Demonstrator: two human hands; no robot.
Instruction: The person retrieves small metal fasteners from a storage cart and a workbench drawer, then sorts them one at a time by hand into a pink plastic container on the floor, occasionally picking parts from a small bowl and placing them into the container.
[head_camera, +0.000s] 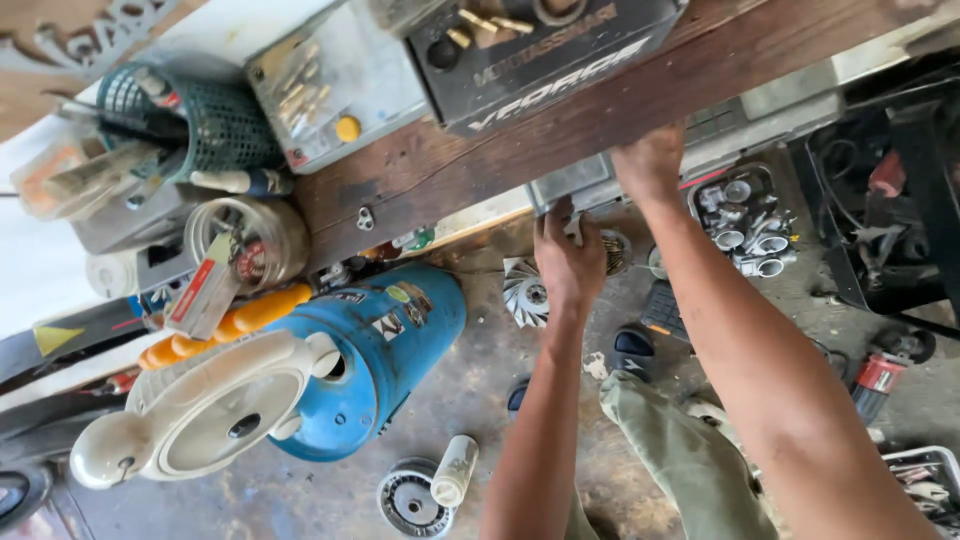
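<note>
At the far left, a green mesh basket (215, 120) stands on the wooden desk (420, 170), with a glass jar (262, 235) just below it and an orange-handled tool (225, 325) beside the jar. A grey battery (335, 80) and a black battery (545, 50) sit side by side on the desk top. Below the desk edge, a blue tank (385, 350) with a cream fan cover (215, 410) on its near end lies on the concrete floor (480, 380). A round metal disc (410, 497) and a white cylinder (455, 470) lie on the floor near the tank. At centre, the left hand (568, 262) reaches to the underside of the desk, its fingers (548, 222) curled against the edge of a grey metal box (580, 183) mounted there; whether they fully grip it cannot be determined. A finned metal wheel (524, 292) lies on the floor just left of this hand. The right hand (650, 160) presses against the same box from the right, fingers hidden behind the desk edge, so their state cannot be determined. Further right, a tray of metal sockets (745, 222) rests on the floor, and a red-bodied power tool (885, 368) lies well apart at the far right.
</note>
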